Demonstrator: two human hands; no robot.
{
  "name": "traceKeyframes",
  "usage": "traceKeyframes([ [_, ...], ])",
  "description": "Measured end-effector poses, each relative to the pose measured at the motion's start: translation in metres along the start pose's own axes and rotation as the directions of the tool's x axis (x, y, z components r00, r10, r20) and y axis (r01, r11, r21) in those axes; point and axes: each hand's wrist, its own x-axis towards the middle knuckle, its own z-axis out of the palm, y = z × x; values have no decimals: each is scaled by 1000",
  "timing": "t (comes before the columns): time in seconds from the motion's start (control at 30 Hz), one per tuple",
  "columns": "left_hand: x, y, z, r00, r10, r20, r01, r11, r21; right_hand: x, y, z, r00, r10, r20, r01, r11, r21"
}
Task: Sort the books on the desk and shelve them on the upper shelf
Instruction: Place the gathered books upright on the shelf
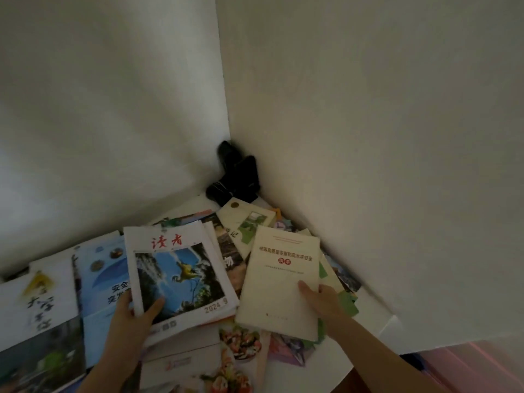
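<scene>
Many books and magazines lie spread over a white desk (334, 364) in a wall corner. My left hand (133, 319) grips the lower left corner of a magazine with red characters and a blue bird picture (181, 276), thumb on the cover. My right hand (323, 302) holds the right edge of a cream booklet with red lettering (275, 285), thumb on top, fingers under it. A blue-and-white book (102, 279) and a white book with black brush writing (48, 302) lie at the left. A cream book with a green picture (243, 219) lies further back.
A black bundle (235, 177) sits in the corner where the two white walls meet. Food-picture magazines (241, 344) lie near the front edge. A pink surface (467, 361) shows at the lower right, beyond the desk. No shelf is in view.
</scene>
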Motion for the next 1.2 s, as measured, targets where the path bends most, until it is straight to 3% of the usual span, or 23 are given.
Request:
traceKeyframes([
  [0.13, -1, -17, -5, 999, -31, -38, 36, 991, 132, -10, -12, 4, 974, -211, -85, 204, 975, -84],
  [0.23, -1, -19, -9, 1000, -4, -2, 4, 995, 99, -21, -34, -5, 920, -379, -106, 356, 916, -182],
  [0.33, 1, -19, -14, 999, -27, 31, 26, 999, 30, -37, -61, -10, 881, -466, -86, 448, 878, -168],
  [0.5, -1, -17, -10, 996, 44, 83, -43, 999, -10, -79, -96, 54, 871, -462, 169, 472, 881, -24],
  [0.6, 5, -15, -9, 996, -55, 64, 65, 985, -162, -76, -100, 118, 870, -413, 271, 441, 896, -51],
  [0.7, 14, -18, -11, 987, -91, 132, 103, 990, -94, -63, -86, 161, 870, -413, 268, 472, 856, -212],
  [0.8, 15, -27, -14, 981, -51, 187, 45, 998, 35, -52, -70, 175, 872, -446, 203, 489, 766, -417],
  [0.87, 12, -32, -16, 977, 1, 214, 3, 1000, -18, -47, -65, 171, 867, -464, 183, 475, 656, -587],
  [0.9, 8, -33, -17, 975, 25, 220, -7, 997, -83, -47, -65, 167, 860, -466, 209, 492, 646, -584],
  [1.0, -3, -34, -23, 972, 104, 211, -52, 970, -237, -44, -65, 152, 787, -499, 362, 601, 752, -270],
  [1.1, -13, -22, -31, 946, 203, 255, -119, 943, -311, -54, -76, 133, 754, -445, 483, 467, 880, 81],
  [1.2, -15, 3, -32, 901, 326, 287, -242, 925, -292, -55, -89, 120, 724, -468, 507, 409, 883, 232],
])
